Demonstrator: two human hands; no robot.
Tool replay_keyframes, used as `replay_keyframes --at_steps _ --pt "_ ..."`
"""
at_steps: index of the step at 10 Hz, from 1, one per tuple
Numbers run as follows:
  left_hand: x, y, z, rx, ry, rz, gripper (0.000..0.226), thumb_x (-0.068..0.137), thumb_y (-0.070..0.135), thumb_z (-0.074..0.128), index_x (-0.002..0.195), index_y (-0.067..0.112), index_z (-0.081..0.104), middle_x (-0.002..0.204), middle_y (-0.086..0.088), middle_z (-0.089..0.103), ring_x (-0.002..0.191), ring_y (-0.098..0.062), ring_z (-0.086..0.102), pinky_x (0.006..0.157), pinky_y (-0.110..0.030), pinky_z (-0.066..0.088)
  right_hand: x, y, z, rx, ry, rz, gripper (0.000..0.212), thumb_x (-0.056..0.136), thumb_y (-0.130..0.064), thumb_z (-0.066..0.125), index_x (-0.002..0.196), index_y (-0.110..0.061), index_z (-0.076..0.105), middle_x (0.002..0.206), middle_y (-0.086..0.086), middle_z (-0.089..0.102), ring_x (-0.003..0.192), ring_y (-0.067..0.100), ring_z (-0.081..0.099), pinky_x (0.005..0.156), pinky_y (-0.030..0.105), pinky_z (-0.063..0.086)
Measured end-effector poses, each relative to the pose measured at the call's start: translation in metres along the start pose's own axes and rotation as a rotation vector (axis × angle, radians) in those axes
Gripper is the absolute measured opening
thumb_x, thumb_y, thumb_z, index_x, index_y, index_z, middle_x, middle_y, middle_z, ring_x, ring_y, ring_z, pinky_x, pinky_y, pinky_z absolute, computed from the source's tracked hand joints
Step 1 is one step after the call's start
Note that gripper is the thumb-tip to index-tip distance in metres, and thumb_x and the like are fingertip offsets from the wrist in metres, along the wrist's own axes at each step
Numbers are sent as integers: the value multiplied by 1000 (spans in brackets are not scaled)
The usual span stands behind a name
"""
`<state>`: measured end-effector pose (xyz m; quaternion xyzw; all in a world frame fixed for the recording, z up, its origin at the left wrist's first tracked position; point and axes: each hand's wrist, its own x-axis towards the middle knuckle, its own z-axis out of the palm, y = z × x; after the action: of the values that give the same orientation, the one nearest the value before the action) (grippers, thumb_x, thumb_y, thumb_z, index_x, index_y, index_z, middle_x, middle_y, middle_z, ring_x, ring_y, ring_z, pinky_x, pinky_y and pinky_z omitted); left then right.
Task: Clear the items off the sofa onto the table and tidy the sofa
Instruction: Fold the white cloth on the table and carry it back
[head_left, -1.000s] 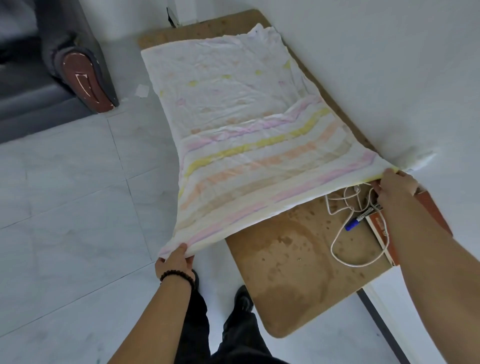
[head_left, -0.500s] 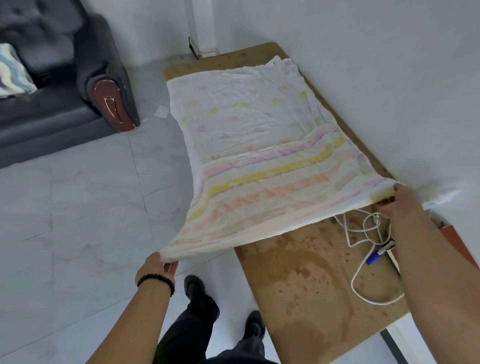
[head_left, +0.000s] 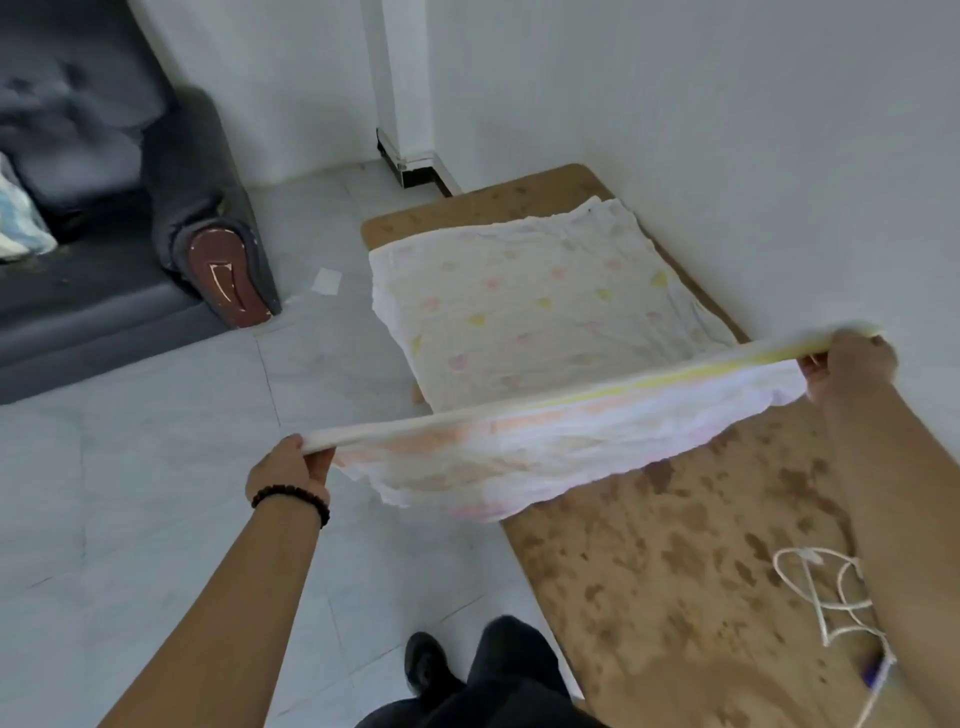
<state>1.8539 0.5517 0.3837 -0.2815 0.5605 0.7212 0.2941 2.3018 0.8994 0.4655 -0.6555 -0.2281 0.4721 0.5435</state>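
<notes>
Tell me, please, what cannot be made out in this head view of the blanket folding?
All head view.
Blue object: mostly behind the right forearm, blurred; kind unclear.
White cable: its right part hidden by the same forearm.
Striped item on the sofa: cut off by the left edge.
Right hand: finger placement on the blanket motion-blurred.

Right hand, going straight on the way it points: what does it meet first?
Probably the white wall beyond the right hand, which grips the blanket; depth is unclear.

No readable text, label, brand, number or sign anywhere in view
</notes>
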Motion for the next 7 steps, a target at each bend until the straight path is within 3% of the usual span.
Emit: replay_keyframes --at_steps 1,3,4,5,6,7 --pt "34 28 30 41 -32 -12 18 95 8 58 111 5 53 114 -12 56 88 -22 62 65 -31 58 -1 -2 44 19 -33 -59 33 90 -1 48 116 -15 63 115 8 67 100 23 68 74 35 62" --pt "101 60 105 77 -17 5 19 94 7 57 113 4 52 113 -14 55 91 -23 62 63 -30 59 24 -4 147 41 -97 -75 28 91 3 43 95 -19 61 93 2 64 84 17 66 70 30 60" --pt "136 77 147 145 -12 38 10 97 7 50 106 3 52 105 -10 56 105 -23 60 76 -30 59 57 3 199 15 -91 -89 33 87 8 42 104 -13 62 94 4 65 86 18 67 68 30 59" --pt "161 92 192 202 -14 24 22 100 1 37 81 10 45 86 -4 49 98 -18 57 93 -27 51 87 10 256 -30 -83 -63 42 84 10 43 119 -6 61 108 11 67 90 20 68 70 32 61" --pt "176 103 236 338 13 66 32 101 -1 30 75 16 38 81 -1 43 85 -13 54 100 -22 41 109 11 299 -94 -47 -57 38 88 9 43 115 -11 60 104 6 66 87 17 67 70 31 61" --pt "216 111 269 259 29 -3 31 102 0 31 76 15 39 82 0 43 90 -12 52 95 -22 48 136 20 353 -86 -58 -55 41 88 10 41 118 -9 60 114 11 67 89 18 67 70 33 62"
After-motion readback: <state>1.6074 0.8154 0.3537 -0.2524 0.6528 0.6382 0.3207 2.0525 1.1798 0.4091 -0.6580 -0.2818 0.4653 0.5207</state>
